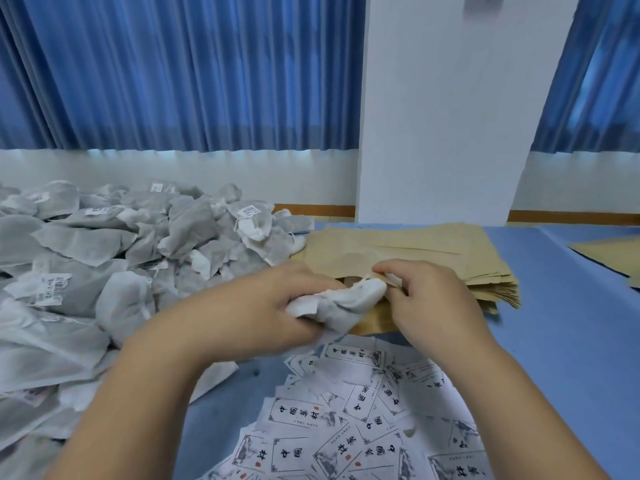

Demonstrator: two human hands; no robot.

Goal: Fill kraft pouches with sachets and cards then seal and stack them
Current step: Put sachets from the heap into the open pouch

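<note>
While the left hand (277, 306) is gripping a soft white sachet (346, 299) with its fingers curled round it, the right hand (429, 299) is pinching the top lip of a kraft pouch (363, 247) and lifting it a little, so the mouth is gaping and the sachet is getting a way in. The sachet's far end is sitting right at that mouth, but I cannot tell how far in it is. The pouch is lying on top of a stack of pouches (498, 289) on the blue desk (571, 323), so the next one is waiting right under it. A big heap of sachets (104, 254) is lying on the left, close to the hand that is grabbing them. Printed cards (346, 427) are lying spread out at the near edge, between the arms, easy to reach. I am guessing a card is going in after this, and then the sealing is coming. More brown pouches (609, 252) are lying far off to the right, maybe finished ones, but I cannot tell.
</note>
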